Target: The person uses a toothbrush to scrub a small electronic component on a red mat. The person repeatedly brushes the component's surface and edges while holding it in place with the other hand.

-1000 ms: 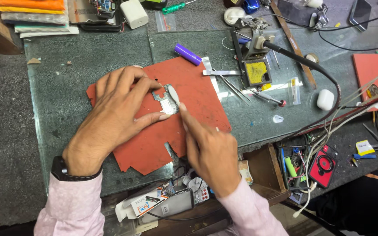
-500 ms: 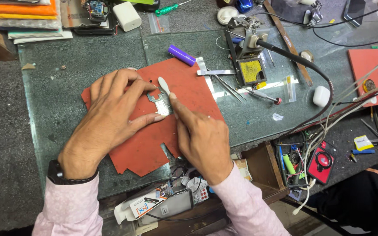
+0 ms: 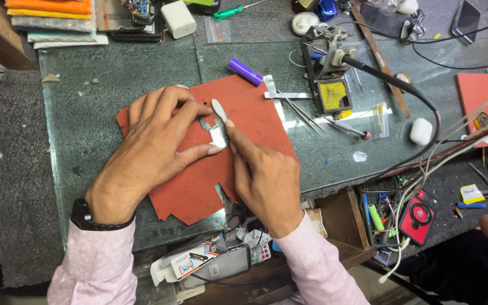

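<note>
A small metal-shielded circuit board (image 3: 216, 133), silvery and irregular in outline, lies flat on a red mat (image 3: 199, 186) near the middle of the desk (image 3: 86, 101); the left hand (image 3: 153, 138) lies spread over the mat, its fingers (image 3: 196, 151) splayed and pressing on the board's edges; the right hand (image 3: 264, 181) has its fingers closed round a thin pale pry tool (image 3: 220, 110), whose blade lies across the board.

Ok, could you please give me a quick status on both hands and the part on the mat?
Left hand flat, pinning small metal part to red mat. Right hand holds flat pry tool against the part. Tweezers lie beside, apart.
</note>
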